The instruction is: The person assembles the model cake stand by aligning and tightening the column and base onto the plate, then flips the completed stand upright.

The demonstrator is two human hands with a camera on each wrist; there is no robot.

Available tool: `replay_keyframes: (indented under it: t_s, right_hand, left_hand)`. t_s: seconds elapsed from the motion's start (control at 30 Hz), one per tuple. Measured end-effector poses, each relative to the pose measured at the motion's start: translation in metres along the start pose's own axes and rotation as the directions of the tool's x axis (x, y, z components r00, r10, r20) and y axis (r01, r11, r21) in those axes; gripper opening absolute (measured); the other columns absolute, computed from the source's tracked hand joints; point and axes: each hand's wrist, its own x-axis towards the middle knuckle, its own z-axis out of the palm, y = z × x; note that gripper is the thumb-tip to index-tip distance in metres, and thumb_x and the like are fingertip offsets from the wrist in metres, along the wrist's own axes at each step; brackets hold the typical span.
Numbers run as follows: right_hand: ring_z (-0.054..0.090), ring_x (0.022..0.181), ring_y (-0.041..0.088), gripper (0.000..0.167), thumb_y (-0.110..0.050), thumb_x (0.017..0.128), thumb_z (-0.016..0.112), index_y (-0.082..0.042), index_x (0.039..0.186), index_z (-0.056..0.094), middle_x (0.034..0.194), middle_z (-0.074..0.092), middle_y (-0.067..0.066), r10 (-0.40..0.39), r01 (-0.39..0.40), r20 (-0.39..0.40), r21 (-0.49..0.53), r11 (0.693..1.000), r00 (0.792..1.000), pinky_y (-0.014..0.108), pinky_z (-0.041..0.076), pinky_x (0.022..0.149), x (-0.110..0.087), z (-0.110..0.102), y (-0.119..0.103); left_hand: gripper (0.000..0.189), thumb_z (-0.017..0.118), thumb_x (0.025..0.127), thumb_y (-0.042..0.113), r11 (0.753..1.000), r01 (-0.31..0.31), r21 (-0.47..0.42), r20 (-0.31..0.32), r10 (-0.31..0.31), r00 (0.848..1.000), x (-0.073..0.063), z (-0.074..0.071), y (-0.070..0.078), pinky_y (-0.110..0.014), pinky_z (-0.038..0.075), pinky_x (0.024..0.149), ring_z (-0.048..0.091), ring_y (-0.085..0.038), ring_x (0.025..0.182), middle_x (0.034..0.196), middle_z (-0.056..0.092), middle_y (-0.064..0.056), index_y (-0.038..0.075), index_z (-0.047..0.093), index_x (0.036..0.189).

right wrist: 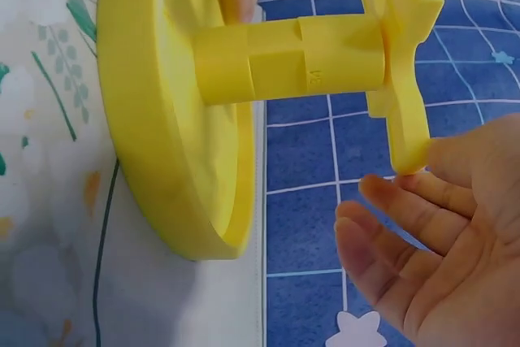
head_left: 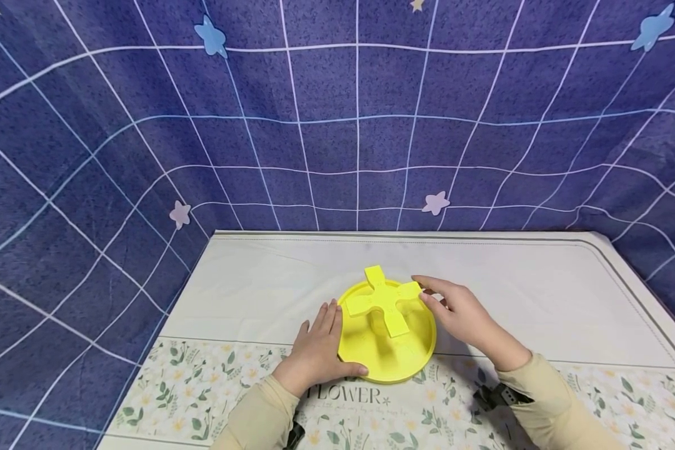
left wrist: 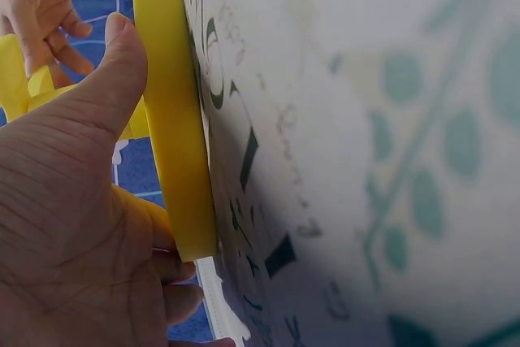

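Observation:
A round yellow plastic base [head_left: 390, 365] with a raised rim lies on the table. From its middle rises a thick yellow post [right wrist: 280, 58], topped by a four-armed yellow cross piece [head_left: 384, 298]. My left hand [head_left: 319, 353] holds the base's rim at the left, the thumb at the near edge and the fingers along the side. At the right arm of the cross, my right hand [head_left: 455, 309] pinches the tip between thumb and index finger. The right wrist view shows the other fingers of that hand loosely bent, off the piece.
A table mat [head_left: 270, 262], white at the back and flower-printed in front, covers the table. Dark blue curtain cloth [head_left: 326, 144] with a light grid and stars hangs behind and at both sides. Dark wrist devices [head_left: 500, 397] sit on the sleeves.

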Motion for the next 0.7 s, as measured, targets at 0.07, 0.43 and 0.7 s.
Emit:
replay_keyframes:
  t_s: [0.07,0.43,0.7]
  right_hand:
    - [0.066,0.099,0.024,0.035,-0.011,0.099,0.058,-0.001,0.132,0.059,0.122,0.066,0.014,0.012,-0.012,0.004,0.016,1.0,1.0,0.033,0.055,0.073,-0.001,0.0,0.001]
    - [0.066,0.089,0.015,0.024,-0.017,0.09,0.071,-0.01,0.113,0.069,0.099,0.07,-0.005,0.031,-0.031,0.002,0.076,0.997,1.0,0.027,0.054,0.068,-0.019,0.0,-0.007]
    - [0.064,0.078,0.011,0.037,-0.029,0.083,0.078,-0.006,0.11,0.071,0.1,0.072,0.001,-0.066,0.065,-0.016,-0.062,0.996,0.998,0.026,0.052,0.064,-0.025,0.012,-0.022]
  left_hand:
    - [0.125,0.064,0.072,0.076,1.0,-0.002,0.002,-0.004,0.002,1.0,0.0,0.0,0.0,-0.062,0.019,0.111,0.008,-0.035,0.148,0.161,0.007,-0.02,-0.005,0.015,0.153]
    - [0.124,0.063,0.073,0.076,1.0,-0.007,0.004,0.001,0.007,1.0,-0.002,-0.001,0.001,-0.062,0.02,0.111,0.007,-0.035,0.148,0.161,0.007,-0.02,-0.006,0.016,0.153]
    - [0.125,0.062,0.073,0.077,1.0,-0.007,0.02,0.001,0.007,1.0,0.0,0.0,0.0,-0.062,0.019,0.111,0.006,-0.035,0.148,0.161,0.005,-0.02,-0.005,0.014,0.153]
